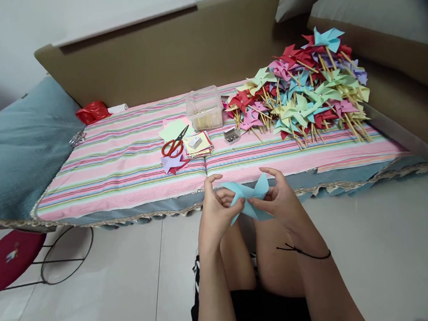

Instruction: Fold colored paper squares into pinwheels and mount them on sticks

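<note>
Above my lap I hold a light blue paper pinwheel (248, 208) between both hands, with no stick showing on it. My left hand (218, 207) pinches its left side, thumb near the centre and index finger raised. On the other side my right hand (275, 197) grips it, the thumb also pressed close to the middle. Parts of the paper are hidden behind the fingers. Beyond my hands, a small box of metal pins (232, 136) and a stack of coloured paper squares (199, 145) lie on the striped cloth (131, 157).
Red-handled scissors (173, 148) rest on paper pieces. A clear plastic box (205, 109) holds thin sticks. Many finished pinwheels (302, 103) are heaped at the right. A red plastic bag (92, 112) lies at the back left, and a red stool (12, 258) stands on the floor.
</note>
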### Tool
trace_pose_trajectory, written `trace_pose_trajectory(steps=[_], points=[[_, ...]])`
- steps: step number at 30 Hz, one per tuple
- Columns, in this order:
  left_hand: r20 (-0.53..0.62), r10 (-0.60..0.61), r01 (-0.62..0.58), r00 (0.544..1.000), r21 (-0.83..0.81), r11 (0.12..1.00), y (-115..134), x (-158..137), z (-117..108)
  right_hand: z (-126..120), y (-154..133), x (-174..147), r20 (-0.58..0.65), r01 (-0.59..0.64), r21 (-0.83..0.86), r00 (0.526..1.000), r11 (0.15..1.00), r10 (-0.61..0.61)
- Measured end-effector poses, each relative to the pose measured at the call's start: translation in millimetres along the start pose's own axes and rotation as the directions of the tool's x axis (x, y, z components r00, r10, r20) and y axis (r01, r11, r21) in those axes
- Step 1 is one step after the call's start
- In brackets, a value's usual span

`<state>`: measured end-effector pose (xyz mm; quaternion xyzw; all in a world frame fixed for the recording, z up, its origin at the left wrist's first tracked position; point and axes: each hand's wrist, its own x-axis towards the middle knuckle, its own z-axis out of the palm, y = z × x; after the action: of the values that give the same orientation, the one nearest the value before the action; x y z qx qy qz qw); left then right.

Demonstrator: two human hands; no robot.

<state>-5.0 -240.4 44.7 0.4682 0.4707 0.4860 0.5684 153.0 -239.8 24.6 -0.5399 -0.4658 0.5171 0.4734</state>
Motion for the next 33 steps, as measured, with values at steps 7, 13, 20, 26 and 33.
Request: trace_pose_trajectory(steps=[7, 13, 20, 26, 33], points=[[-0.021, -0.019, 0.017, 1.000, -0.075, 0.997, -5, 4, -2, 9, -10, 2, 0.008, -0.077, 0.234, 0.997, 0.969, 0.077], [-0.073, -0.057, 0.052, 0.996, -0.066, 0.996, -12, 7, -5, 14, -10, 6, 0.009, -0.092, 0.233, 0.996, 0.968, 0.092], [-0.227, -0.139, 0.091, 0.964, -0.210, 0.973, -17, 16, -16, 14, 1, 21, -0.039, -0.032, 0.271, 0.998, 0.962, 0.044], [-0.419, -0.209, 0.041, 0.884, -0.377, 0.925, -19, 24, -31, 0, 50, 78, -0.195, 0.132, -0.095, 0.970, 0.987, -0.148], [-0.503, -0.249, 0.022, 0.827, -0.415, 0.910, -30, 36, -40, 23, 86, 163, 0.101, 0.277, -0.746, 0.946, 0.605, -0.309]])
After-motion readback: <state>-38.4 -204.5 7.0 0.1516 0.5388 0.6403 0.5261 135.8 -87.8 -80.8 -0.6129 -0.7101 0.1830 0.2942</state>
